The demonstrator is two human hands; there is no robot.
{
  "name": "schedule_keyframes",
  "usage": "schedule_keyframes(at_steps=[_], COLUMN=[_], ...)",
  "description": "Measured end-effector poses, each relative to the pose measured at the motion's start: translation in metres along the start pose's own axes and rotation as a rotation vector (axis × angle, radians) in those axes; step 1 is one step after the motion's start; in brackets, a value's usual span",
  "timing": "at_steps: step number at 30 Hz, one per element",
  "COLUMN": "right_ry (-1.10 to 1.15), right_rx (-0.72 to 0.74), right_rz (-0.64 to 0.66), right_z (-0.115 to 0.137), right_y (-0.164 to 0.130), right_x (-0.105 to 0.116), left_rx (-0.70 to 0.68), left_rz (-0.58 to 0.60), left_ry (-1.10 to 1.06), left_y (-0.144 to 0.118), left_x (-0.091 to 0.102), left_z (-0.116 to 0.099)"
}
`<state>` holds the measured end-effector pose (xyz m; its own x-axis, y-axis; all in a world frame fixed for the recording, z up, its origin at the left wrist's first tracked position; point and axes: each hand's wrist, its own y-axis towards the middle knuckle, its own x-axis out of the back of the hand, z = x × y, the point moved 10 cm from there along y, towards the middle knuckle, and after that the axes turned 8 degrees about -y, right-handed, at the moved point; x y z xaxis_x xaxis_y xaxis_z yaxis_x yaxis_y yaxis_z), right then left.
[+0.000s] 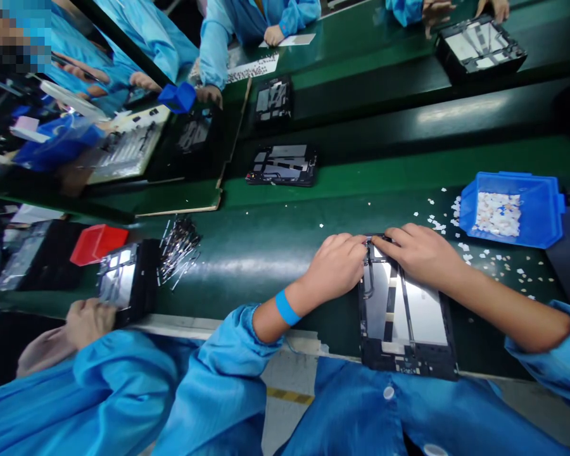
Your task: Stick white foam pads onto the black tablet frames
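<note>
An opened tablet chassis (406,316), black frame with silvery plates inside, lies on the green bench in front of me. My left hand (335,263), with a blue band on the wrist, rests with curled fingers on the chassis's far left corner. My right hand (420,252) lies across its far edge, fingertips pressing near the same corner and almost meeting the left hand. What sits under the fingertips is hidden.
A blue bin (513,209) of small white pieces stands at the right, with pieces scattered around it. More chassis (282,166) lie on the belt. At the left, a co-worker's hand (88,320) holds another chassis (123,278) beside a red bin (97,244) and several thin metal parts (180,250). Other workers sit opposite.
</note>
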<state>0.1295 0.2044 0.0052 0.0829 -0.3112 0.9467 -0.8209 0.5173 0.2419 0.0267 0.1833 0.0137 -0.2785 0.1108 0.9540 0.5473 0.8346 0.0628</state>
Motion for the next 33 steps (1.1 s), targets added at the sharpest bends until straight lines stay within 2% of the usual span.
schedule_keyframes(at_steps=[8, 10, 13, 16, 20, 33], right_ry=[-0.013, -0.014, 0.003, 0.036, 0.044, 0.053], right_rx=[0.029, 0.034, 0.032, 0.027, 0.009, 0.009], right_rz=[0.017, 0.015, 0.016, 0.0, -0.022, -0.035], right_z=[0.001, 0.001, 0.0, -0.002, -0.004, -0.003], right_y=[0.0, 0.0, 0.001, 0.001, 0.0, -0.001], right_x=[0.0, 0.0, -0.001, 0.0, 0.001, -0.002], left_rx=[0.023, 0.054, 0.162, 0.283, 0.344, 0.37], left_rz=[0.039, 0.027, -0.04, -0.037, 0.039, 0.104], left_ry=[-0.054, -0.162, -0.438, -0.609, -0.604, -0.533], left_y=[0.002, 0.004, 0.012, 0.024, 0.037, 0.05], left_x=[0.002, 0.006, 0.012, 0.005, -0.01, -0.019], left_z=[-0.001, 0.004, 0.022, 0.041, 0.05, 0.051])
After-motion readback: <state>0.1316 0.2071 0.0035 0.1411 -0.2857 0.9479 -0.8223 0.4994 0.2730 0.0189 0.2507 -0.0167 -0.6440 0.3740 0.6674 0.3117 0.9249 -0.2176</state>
